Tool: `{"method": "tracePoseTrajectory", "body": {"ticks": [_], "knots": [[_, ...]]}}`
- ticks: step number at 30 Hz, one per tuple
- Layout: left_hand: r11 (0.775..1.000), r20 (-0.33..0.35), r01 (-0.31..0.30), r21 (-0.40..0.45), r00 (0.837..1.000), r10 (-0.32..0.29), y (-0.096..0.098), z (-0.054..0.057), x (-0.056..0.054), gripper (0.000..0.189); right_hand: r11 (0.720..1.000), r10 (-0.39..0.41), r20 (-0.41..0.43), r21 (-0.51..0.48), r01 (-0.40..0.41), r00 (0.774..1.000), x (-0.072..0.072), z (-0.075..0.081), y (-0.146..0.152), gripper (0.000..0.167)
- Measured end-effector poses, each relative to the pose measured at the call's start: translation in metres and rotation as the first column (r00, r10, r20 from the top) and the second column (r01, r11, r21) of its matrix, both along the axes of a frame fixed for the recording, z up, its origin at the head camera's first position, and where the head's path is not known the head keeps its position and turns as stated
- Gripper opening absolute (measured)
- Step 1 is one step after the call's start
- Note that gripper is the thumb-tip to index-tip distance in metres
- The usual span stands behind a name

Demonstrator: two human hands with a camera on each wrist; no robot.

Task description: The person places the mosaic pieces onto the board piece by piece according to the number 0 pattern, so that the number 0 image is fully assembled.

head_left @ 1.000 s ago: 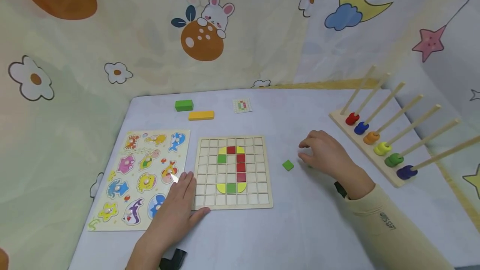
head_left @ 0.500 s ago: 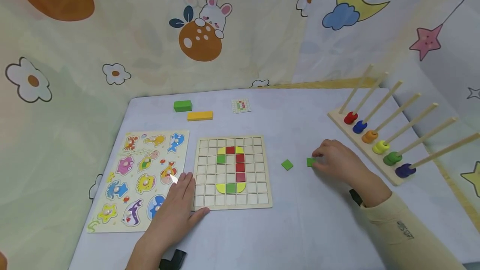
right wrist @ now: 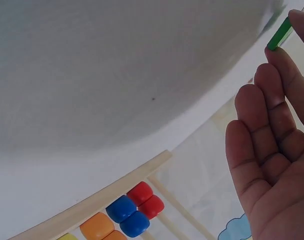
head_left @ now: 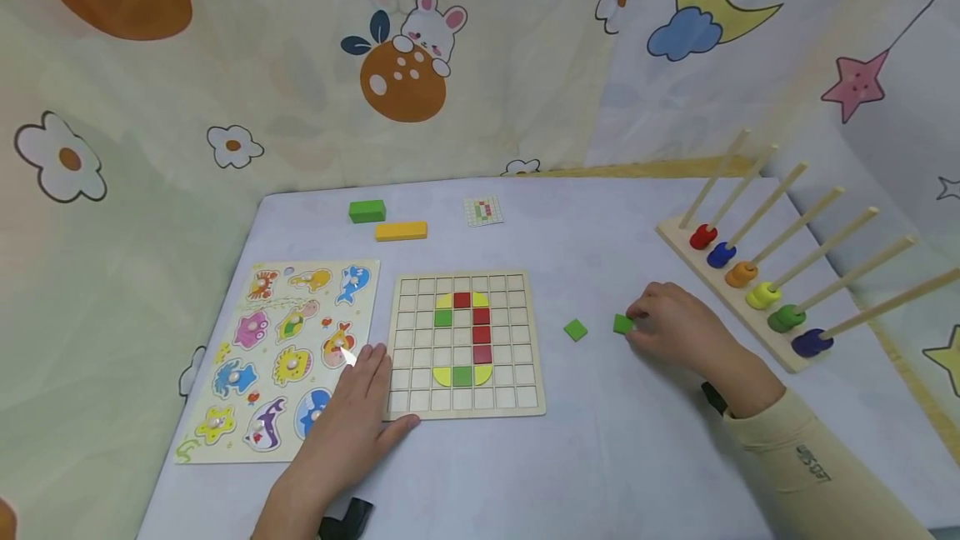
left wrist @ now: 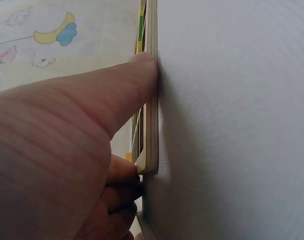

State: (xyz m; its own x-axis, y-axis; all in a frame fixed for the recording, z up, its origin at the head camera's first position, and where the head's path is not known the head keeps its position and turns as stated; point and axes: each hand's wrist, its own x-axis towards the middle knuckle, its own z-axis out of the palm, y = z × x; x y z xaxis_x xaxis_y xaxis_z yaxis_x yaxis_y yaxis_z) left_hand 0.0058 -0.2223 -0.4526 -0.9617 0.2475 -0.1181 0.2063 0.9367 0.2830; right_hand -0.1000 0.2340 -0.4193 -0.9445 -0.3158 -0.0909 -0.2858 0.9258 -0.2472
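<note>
My right hand pinches a small green square tile between thumb and index finger, right of the grid board. In the right wrist view the tile appears edge-on between the fingertips, the other fingers loosely bent. A second green tile lies on the table between that hand and the wooden grid board. Red, green and yellow pieces fill some of the board's squares. My left hand rests at the board's lower left corner with fingers extended; its thumb touches the near edge.
An animal peg puzzle lies left of the board, partly under the left hand. Behind are a green block, a yellow block and a small pattern card. A bead rack with upright pegs stands at the right.
My right hand has moved a little to the right and its thumb and index finger have closed on the right-hand green tile. The left hand has stayed on the board.
</note>
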Motion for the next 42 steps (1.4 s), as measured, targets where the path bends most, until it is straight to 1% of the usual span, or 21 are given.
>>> {"method": "tracePoseTrajectory", "body": {"ticks": [9, 16, 21, 24, 28, 32, 36, 38, 42], "knots": [[1.0, -0.01, 0.002, -0.001, 1.0, -0.002, -0.001, -0.002, 0.0, 0.098, 1.0, 0.011, -0.014, -0.003, -0.011, 1.0, -0.004, 0.002, -0.007, 0.022], [1.0, -0.009, -0.001, 0.001, 1.0, 0.001, -0.001, -0.003, 0.0, 0.099, 0.999, 0.049, -0.04, -0.014, -0.05, 0.998, -0.011, 0.011, -0.032, 0.024], [1.0, -0.003, -0.001, -0.004, 1.0, 0.0, 0.0, -0.003, -0.001, 0.1, 0.996, 0.077, -0.082, -0.046, -0.081, 0.994, -0.018, 0.017, -0.061, 0.023], [1.0, -0.001, -0.004, -0.009, 1.0, 0.004, 0.0, -0.003, -0.001, 0.101, 0.993, 0.101, -0.081, -0.057, -0.106, 0.992, -0.022, 0.021, -0.083, 0.022], [1.0, -0.002, -0.006, -0.013, 1.0, 0.006, 0.0, -0.002, -0.001, 0.101, 0.985, 0.16, -0.083, -0.054, -0.165, 0.984, -0.023, 0.029, -0.118, 0.023], [1.0, -0.005, -0.006, -0.006, 1.0, 0.006, 0.001, -0.001, -0.001, 0.1, 0.974, 0.221, -0.106, -0.035, -0.226, 0.97, -0.024, 0.033, -0.148, 0.022], [1.0, -0.008, -0.007, 0.006, 1.0, 0.007, 0.001, -0.001, -0.002, 0.099, 0.958, 0.284, -0.123, -0.006, -0.287, 0.951, -0.026, 0.038, -0.174, 0.02], [1.0, -0.009, -0.007, 0.006, 1.0, 0.007, 0.001, -0.001, -0.002, 0.099, 0.948, 0.316, -0.114, 0.005, -0.317, 0.942, -0.027, 0.04, -0.186, 0.02], [1.0, -0.014, -0.004, 0.005, 1.0, 0.004, 0.0, 0.0, -0.002, 0.098, 0.93, 0.367, -0.083, 0.044, -0.364, 0.927, -0.029, 0.038, -0.208, 0.017]]}}
